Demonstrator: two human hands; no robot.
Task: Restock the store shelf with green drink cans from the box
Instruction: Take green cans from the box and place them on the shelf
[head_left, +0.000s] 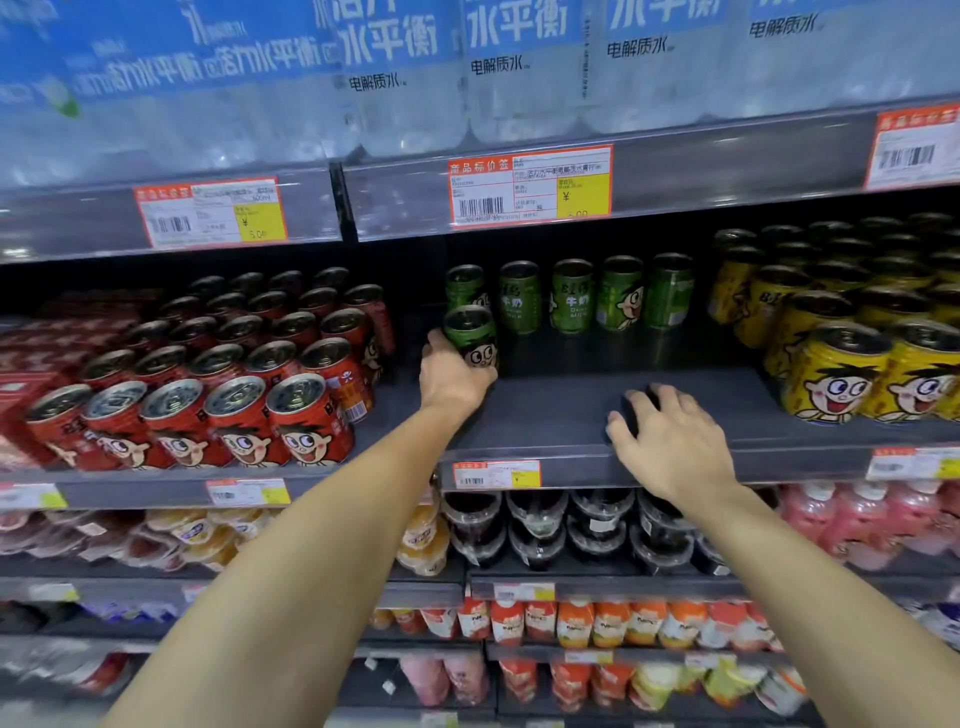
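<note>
While my left hand (451, 375) is curling round a green can (471, 338) from below and behind, that can is standing upright on the dark shelf (561, 410), its cartoon face turned toward me. I am seeing the fingers wrapping the can's lower left side, with the thumb side hidden behind it. Just beyond this hand, 5 more green cans (571, 296) are standing in a row along the back of the shelf, the nearest of them directly behind the held can and the rest running off to the right of the hand.

My right hand (670, 441) is resting on the shelf's front edge, fingers spread and lightly bent, gripping nothing; it is lying well apart from the held can, to its right and nearer to me.

To the left of my left hand, red cans (244, 374) are filling the shelf in tight rows. To the right of my right hand, yellow cans (841, 358) are stacking up. Just below my left wrist, a price tag (496, 474) is sitting on the shelf lip. I am not seeing the box.
</note>
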